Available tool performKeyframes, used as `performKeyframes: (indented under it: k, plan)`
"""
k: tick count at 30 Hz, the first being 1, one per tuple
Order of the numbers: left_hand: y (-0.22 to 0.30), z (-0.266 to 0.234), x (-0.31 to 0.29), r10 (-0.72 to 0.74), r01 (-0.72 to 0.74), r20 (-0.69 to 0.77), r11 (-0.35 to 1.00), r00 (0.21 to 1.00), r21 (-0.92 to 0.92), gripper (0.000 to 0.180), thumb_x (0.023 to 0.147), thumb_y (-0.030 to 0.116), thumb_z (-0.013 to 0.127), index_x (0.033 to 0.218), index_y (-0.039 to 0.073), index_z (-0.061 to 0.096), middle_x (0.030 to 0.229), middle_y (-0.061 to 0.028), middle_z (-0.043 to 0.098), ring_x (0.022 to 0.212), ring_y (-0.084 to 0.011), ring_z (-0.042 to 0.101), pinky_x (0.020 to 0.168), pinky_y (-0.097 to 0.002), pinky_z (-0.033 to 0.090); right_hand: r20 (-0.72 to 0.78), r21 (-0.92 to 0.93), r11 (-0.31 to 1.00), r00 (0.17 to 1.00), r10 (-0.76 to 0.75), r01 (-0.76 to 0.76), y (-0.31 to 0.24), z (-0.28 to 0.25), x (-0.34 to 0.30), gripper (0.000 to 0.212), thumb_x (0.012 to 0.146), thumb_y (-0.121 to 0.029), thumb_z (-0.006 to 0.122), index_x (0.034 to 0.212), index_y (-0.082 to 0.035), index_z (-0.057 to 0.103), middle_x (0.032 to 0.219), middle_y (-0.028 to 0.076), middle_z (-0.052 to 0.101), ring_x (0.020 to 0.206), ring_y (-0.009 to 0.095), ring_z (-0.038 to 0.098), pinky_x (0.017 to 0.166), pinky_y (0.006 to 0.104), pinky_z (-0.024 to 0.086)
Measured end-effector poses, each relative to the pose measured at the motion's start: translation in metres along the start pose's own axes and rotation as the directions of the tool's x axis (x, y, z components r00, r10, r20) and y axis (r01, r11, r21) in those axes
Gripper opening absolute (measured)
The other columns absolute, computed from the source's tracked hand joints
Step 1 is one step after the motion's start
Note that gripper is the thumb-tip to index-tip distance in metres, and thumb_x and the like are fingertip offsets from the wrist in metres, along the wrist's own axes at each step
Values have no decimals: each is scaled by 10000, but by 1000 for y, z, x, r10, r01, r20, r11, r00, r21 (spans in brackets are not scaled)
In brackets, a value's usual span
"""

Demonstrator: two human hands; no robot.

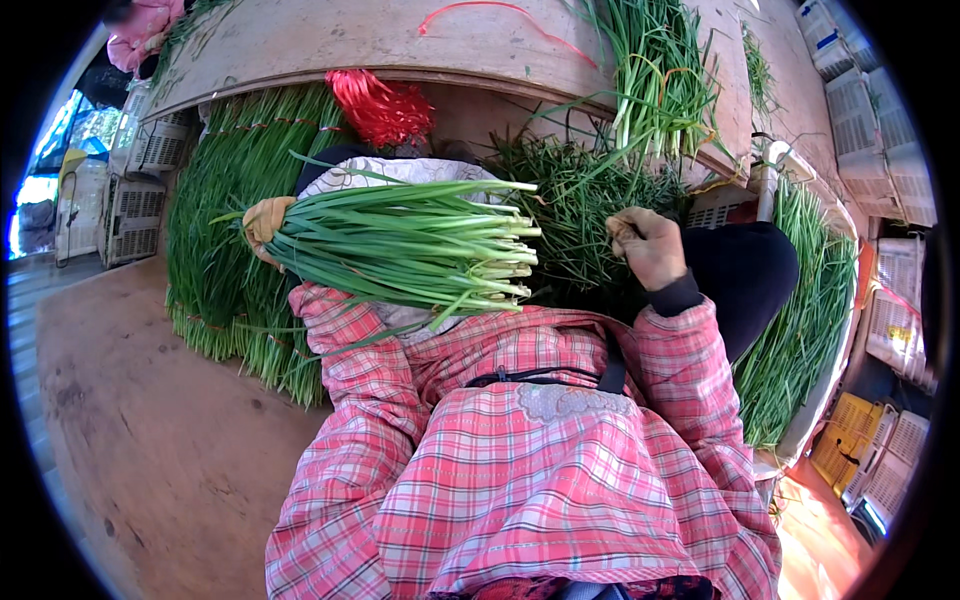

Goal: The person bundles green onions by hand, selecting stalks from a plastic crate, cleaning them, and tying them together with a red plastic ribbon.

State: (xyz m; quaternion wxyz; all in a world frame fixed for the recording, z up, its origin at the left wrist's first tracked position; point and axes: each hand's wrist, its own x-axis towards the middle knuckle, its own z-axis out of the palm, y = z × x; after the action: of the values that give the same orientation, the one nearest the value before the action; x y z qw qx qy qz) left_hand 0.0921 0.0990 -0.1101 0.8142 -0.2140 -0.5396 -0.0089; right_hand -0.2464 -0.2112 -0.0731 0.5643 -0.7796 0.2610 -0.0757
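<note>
Left grip (266,228) closed round leaf end of green bunch (400,245), pale stems pointing right. Right grip (648,248) curled narrow, contents unclear; open gap between, above dark leaf scraps (578,205). Beyond, surface (300,42), red ties (385,108) hanging at near edge.

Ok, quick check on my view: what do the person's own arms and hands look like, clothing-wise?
Both the left sleeve and right sleeve are pink-and-white plaid with dark lines, loose and creased. A dark cuff rings the right wrist. The back of the right hand shows no glove; the left hand is partly hidden, its cuff out of sight.
</note>
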Motion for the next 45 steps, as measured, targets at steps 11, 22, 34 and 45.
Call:
performKeyframes:
  k: [11, 22, 34, 45]
  plan:
    - [8, 20, 0, -232, 246, -417, 969, 879, -22, 182, 663, 42, 583, 753, 104, 437, 681, 21, 483, 635, -103, 515, 667, -254, 403, 58, -91, 946, 950, -305, 310, -62, 68, -1, 165, 794, -136, 664, 872, 9, 662, 796, 136, 635, 722, 242, 611, 670, 318, 475]
    - [-8, 19, -6, -175, 169, -302, 985, 937, -43, 363, 509, -26, 695, 765, 118, 482, 701, 31, 483, 681, -102, 525, 675, -247, 394, -82, -515, 835, 959, -273, 193, -16, 23, -14, 122, 724, -66, 639, 846, -61, 649, 749, 88, 640, 720, 277, 624, 645, 358, 488]
    - [-13, 22, -1, -148, 139, -304, 989, 941, -52, 296, 603, 42, 674, 798, 106, 462, 711, 31, 468, 656, -80, 492, 644, -227, 399, 196, -387, 644, 741, -642, 660, -53, 69, 22, 109, 758, -102, 583, 852, -53, 561, 695, 106, 562, 678, 285, 583, 614, 363, 469]
    - [-20, 16, 4, -158, 147, -65, 979, 985, -140, 411, 524, -15, 696, 839, 80, 450, 735, 7, 506, 669, -106, 530, 680, -252, 426, 50, -350, 678, 735, -676, 646, -55, 18, -2, 109, 754, -122, 630, 840, -55, 622, 830, 98, 631, 804, 283, 602, 698, 368, 468]
